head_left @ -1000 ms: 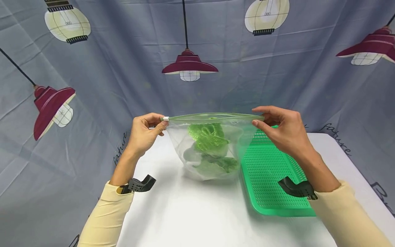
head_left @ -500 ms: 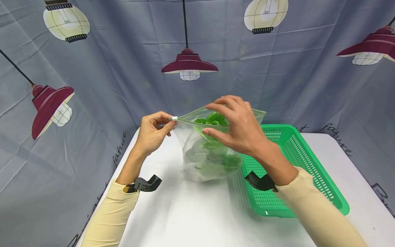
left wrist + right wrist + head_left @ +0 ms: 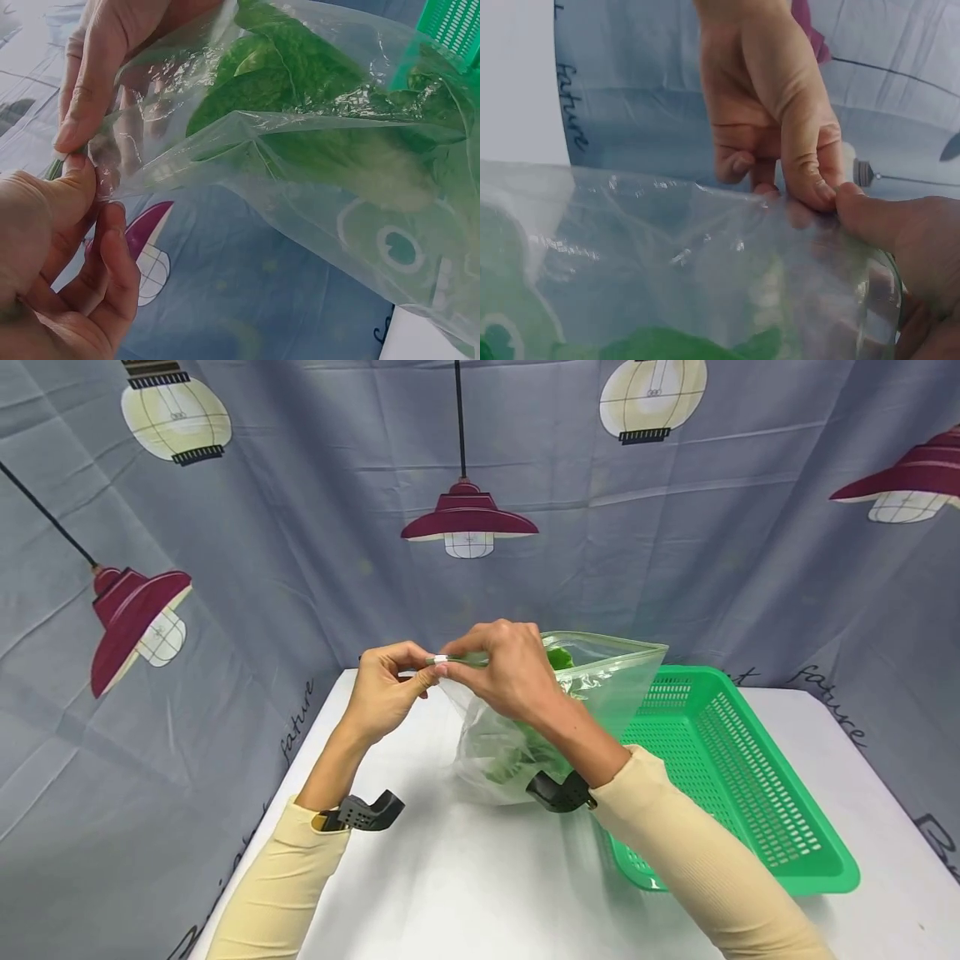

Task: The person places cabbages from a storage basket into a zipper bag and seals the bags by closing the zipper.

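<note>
A clear zip bag (image 3: 633, 681) with a green-edged mouth stands on the white table, with leafy green lettuce (image 3: 300, 82) inside. At the bag's left top corner sits a small white slider (image 3: 440, 659). My left hand (image 3: 386, 693) pinches that corner between thumb and fingers. Right beside it, my right hand (image 3: 513, 668) pinches the zip strip at the slider, its fingertips meeting the left hand's. Toward the right, the mouth gapes. The right hand and forearm hide part of the bag and lettuce in the head view.
A green perforated plastic basket (image 3: 750, 760) stands on the table to the right, partly behind the right sleeve (image 3: 697, 835). The white table (image 3: 450, 877) extends in front of the bag. A grey-blue curtain (image 3: 337, 527) printed with lamps hangs behind and at the sides.
My right hand has left the bag's right corner and crossed left to the slider, where it now pinches the strip. The bag's right end swings free; the left hand keeps its pinch, shifted slightly right.
</note>
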